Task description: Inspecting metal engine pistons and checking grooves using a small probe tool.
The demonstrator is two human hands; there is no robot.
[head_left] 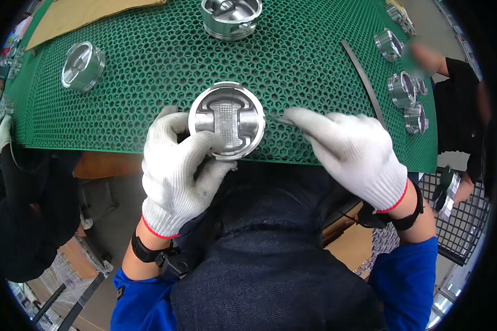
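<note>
On the green mat (309, 49) before me I see a piston on the left (83, 66), a far piston (232, 22) and several pistons (401, 90) by its right edge. A grey strip (363, 81) lies near those, brown cardboard (88, 19) at the far left. A co-worker (458, 110) is on my right.

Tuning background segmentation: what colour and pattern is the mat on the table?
The mat is green, with a honeycomb-like pattern of holes; best seen in the head view.

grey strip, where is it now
The grey strip lies on the green mat in the head view, right of centre, its near end by the gloved right hand.
</note>
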